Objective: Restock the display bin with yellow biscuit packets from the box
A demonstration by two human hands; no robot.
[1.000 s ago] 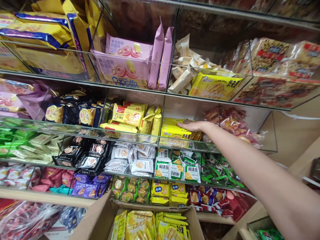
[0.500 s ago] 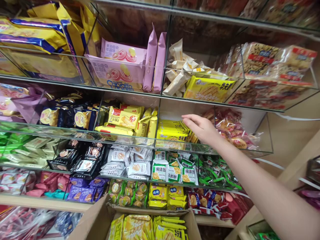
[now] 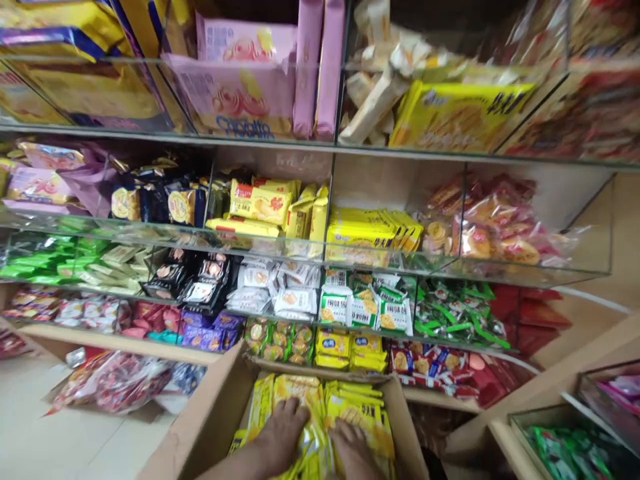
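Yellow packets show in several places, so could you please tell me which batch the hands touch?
The yellow packets in the cardboard box: the left hand and right hand rest on them, whereas other yellow packets sit on shelves.

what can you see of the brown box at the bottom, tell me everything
The brown box looks like cardboard: open-topped, with a rough far edge and its left side slanting outward. It sits before the lower shelves, near end cut off by the picture. Yellow packets lie inside, under the left grip and right grip. Its underside is hidden.
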